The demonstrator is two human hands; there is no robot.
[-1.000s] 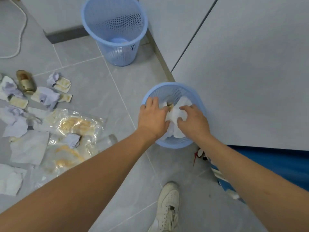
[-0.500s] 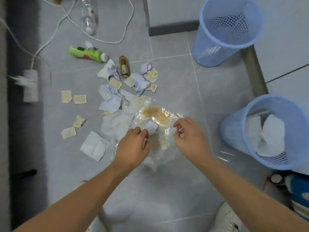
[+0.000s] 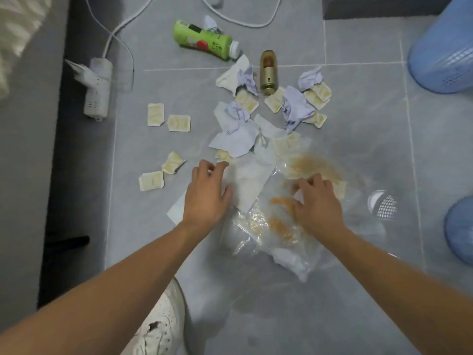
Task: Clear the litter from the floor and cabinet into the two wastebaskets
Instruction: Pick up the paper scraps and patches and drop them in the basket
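Note:
Litter lies spread over the grey tiled floor: crumpled lilac-white tissues (image 3: 235, 139), several small yellow packets (image 3: 155, 114), a green bottle (image 3: 204, 42) and a gold canister (image 3: 268, 70). My left hand (image 3: 207, 193) rests with bent fingers on a flat white paper sheet (image 3: 249, 185). My right hand (image 3: 317, 201) presses curled fingers onto a clear plastic bag (image 3: 281, 231) smeared orange; whether it pinches the bag is blurred. Both blue wastebaskets are cut off by the right edge, one far (image 3: 442, 55) and one near (image 3: 460, 231).
A white power strip (image 3: 98, 90) with a cable (image 3: 120, 29) lies at the left beside a dark floor strip. My white shoe (image 3: 158, 326) stands at the bottom centre. A dark plinth (image 3: 378, 8) runs along the top right.
My hands left the near wastebasket, where white paper stayed behind, and swung left to the litter pile. They have now dropped onto the white sheet and the plastic bag.

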